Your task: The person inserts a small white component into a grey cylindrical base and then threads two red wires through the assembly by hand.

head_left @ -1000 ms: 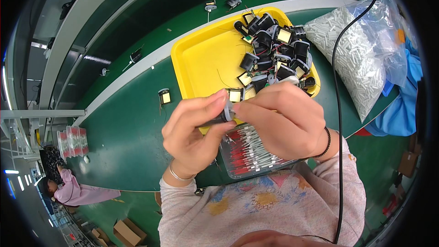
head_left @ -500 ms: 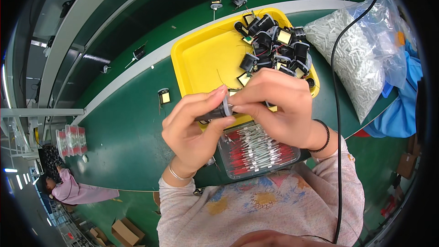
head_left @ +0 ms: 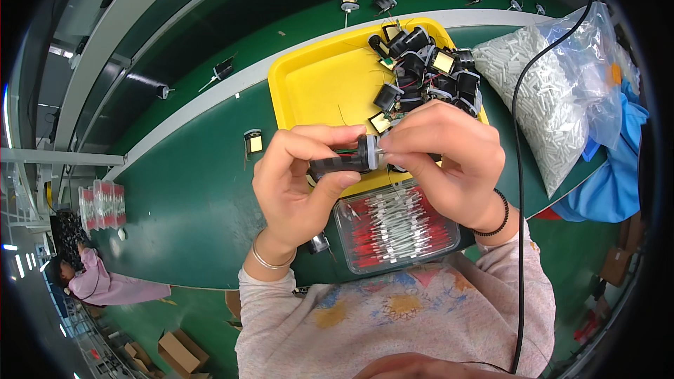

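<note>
My left hand [head_left: 284, 179] holds a black cylindrical part [head_left: 344, 163] with a grey-white ring at its right end, lying sideways between thumb and fingers. Pressed against that ringed end, my right hand [head_left: 449, 158] pinches with thumb and forefinger; what sits between those fingertips is too small to make out. Both hands are above the front of a yellow tray [head_left: 302, 102], whose right side is heaped with similar black parts [head_left: 414, 70]. Just below them lies a clear plastic box [head_left: 342, 235] of thin red and white pieces [head_left: 397, 224].
A clear bag of small white tubes [head_left: 530, 98] lies right, beside blue cloth [head_left: 607, 182]. A black cable [head_left: 518, 168] hangs in front of it. One black part [head_left: 253, 142] sits left of the tray. More parts line the green belt [head_left: 281, 31] beyond. A person [head_left: 105, 281] is far left.
The black part has been turned and shifted right, so more of its side and ring shows. My right hand moved slightly right with it, and its fingers remain at the ringed end.
</note>
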Demonstrator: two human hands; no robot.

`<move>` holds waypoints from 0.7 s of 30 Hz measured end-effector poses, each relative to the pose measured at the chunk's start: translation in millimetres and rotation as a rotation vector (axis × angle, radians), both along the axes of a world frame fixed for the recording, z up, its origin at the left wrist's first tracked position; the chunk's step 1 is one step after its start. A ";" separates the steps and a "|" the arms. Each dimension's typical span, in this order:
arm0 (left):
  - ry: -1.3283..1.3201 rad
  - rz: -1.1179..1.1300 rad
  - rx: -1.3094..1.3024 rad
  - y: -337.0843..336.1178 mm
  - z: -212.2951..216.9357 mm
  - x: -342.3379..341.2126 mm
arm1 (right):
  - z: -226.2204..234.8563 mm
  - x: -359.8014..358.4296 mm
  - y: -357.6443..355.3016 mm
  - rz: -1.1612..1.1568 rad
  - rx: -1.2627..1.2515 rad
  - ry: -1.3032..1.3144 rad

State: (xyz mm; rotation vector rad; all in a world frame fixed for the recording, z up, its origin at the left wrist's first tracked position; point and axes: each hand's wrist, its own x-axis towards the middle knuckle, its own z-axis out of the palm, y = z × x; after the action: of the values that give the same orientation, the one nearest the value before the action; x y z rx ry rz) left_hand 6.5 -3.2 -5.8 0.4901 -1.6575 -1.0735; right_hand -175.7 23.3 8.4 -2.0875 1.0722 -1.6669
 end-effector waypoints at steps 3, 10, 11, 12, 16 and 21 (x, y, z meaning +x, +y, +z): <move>0.046 0.038 -0.037 5.0 -3.1 -2.9 | -3.1 3.9 4.5 -0.002 0.001 -0.065; -0.042 0.087 -0.132 8.7 -2.9 -1.3 | -7.5 5.1 2.3 0.059 0.023 -0.170; -0.024 0.069 -0.093 9.4 -2.5 -1.3 | -5.8 3.7 4.7 0.025 -0.038 -0.083; -0.006 0.050 -0.054 9.8 -2.2 -1.7 | -4.9 2.5 6.1 -0.010 -0.099 0.004; -0.009 0.080 0.024 8.0 -6.8 -4.7 | -8.8 2.4 -0.4 0.010 0.041 -0.115; 0.222 -0.131 0.374 0.2 -8.8 -3.9 | 4.7 -7.1 -1.0 0.218 0.371 -0.368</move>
State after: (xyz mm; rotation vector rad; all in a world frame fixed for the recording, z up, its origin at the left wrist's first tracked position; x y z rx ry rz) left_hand 2.6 -3.0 -14.5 0.4853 -1.3122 -1.4918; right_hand -182.8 22.3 13.1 -1.5318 0.9126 -1.5276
